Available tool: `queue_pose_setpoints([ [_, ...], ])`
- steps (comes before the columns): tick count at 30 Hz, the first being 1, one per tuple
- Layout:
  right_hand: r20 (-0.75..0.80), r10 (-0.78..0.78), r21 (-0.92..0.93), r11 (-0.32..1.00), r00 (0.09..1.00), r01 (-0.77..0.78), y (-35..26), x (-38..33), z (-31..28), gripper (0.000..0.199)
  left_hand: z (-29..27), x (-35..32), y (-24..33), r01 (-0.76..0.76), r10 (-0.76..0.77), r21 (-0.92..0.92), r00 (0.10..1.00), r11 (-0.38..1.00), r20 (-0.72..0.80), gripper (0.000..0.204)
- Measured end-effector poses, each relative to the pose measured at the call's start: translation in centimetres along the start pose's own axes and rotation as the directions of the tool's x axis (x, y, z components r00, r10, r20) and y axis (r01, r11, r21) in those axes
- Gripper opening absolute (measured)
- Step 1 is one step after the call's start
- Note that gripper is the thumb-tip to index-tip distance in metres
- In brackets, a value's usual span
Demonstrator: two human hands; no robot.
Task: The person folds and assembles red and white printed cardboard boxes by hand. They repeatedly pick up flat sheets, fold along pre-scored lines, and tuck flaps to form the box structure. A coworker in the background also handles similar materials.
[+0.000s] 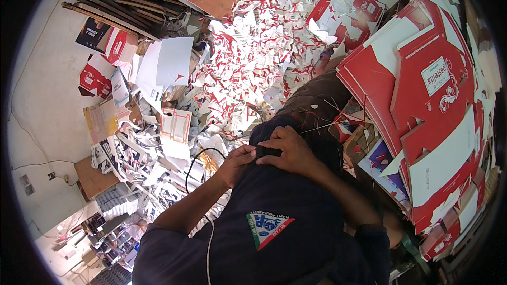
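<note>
Both hands meet in front of my dark shirt [296,200]. A small black object [268,152], box-like in outline, lies between them; its kind cannot be made out. My right hand [293,150] is closed around it, fingers over the top and thumb below. At its left end, my left hand [236,162] pinches with fingertips and thumb. A black cable [194,161] loops out beside my left wrist, and whether it joins the black object is hidden. Down the shirt runs a thin white cord [210,250].
On the right rises a tall stack of red and white printed cardboard sheets [417,95]. Red and white paper scraps [253,47] cover the floor ahead. To the left lie paper strips [132,148], white sheets [173,60] and a pile of wooden boards [119,5] along the wall.
</note>
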State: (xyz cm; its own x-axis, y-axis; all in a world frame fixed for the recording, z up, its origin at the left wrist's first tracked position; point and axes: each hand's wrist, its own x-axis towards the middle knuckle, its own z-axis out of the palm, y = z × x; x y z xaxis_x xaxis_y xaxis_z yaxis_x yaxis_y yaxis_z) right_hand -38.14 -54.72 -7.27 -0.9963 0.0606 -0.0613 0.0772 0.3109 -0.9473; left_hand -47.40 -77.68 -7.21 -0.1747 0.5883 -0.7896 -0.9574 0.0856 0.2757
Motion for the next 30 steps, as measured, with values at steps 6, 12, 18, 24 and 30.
queue_pose_setpoints([
  [6,-0.043,0.020,0.028,0.999,0.999,-0.019,0.7,-0.5,0.1,0.044,2.5,-0.3,0.3,-0.151,0.163,0.347,0.987,0.926,-0.006,0.044],
  [12,0.094,0.229,0.475,0.845,0.969,-0.246,1.1,-0.7,-1.1,0.035,3.3,-0.2,0.4,-0.068,0.100,0.529,0.994,0.846,-0.033,0.053],
  [18,0.089,0.273,0.533,0.799,0.958,-0.278,1.1,-0.7,-1.2,0.024,3.6,0.4,-0.1,-0.294,0.314,0.654,0.945,0.697,0.090,0.044],
  [24,0.059,0.146,0.254,0.955,0.988,-0.156,1.8,-1.1,-1.8,0.016,3.6,0.5,-0.6,-0.337,0.370,0.668,0.924,0.664,0.098,0.040],
  [30,0.141,0.323,0.626,0.703,0.936,-0.337,4.5,-1.5,-1.5,0.025,2.6,1.1,-0.8,-0.239,0.370,0.757,0.929,0.608,-0.004,0.038],
])
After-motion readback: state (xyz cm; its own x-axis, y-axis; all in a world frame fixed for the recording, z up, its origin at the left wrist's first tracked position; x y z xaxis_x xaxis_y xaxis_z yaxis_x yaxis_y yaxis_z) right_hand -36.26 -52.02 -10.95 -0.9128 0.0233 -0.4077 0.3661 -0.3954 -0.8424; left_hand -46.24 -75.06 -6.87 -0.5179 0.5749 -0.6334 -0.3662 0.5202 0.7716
